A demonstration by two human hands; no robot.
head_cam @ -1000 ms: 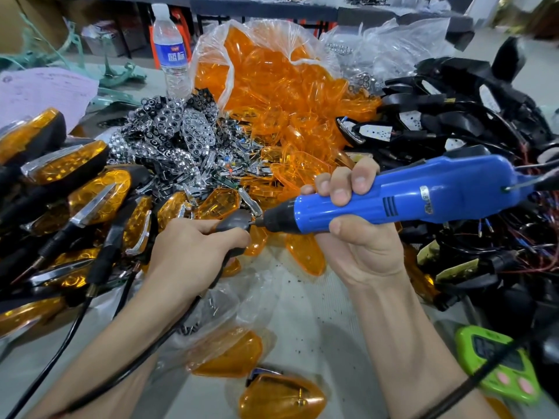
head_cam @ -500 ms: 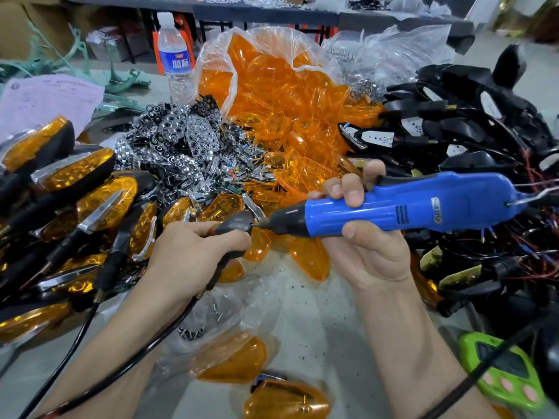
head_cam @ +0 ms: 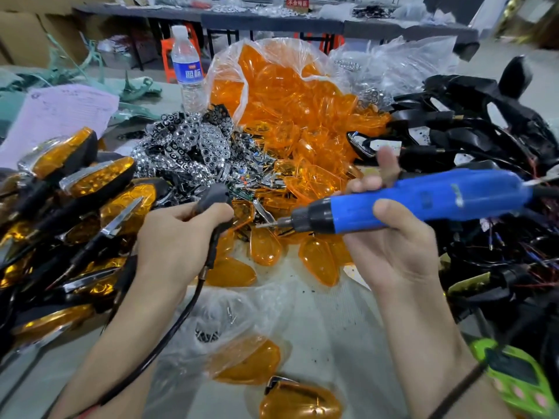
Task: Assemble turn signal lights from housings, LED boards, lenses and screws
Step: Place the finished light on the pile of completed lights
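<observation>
Low over the grey worktop, the left hand clenches round a dark grey turn signal housing with a black cable. The right hand grips a blue electric screwdriver, forefinger raised, bit pointing at the housing, just short of it. Behind, a clear plastic bag holds orange lenses; a smaller clear bag holds small screws.

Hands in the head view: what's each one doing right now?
Left hand: grips a black housing.
Right hand: holds the blue screwdriver, one finger raised.
</observation>
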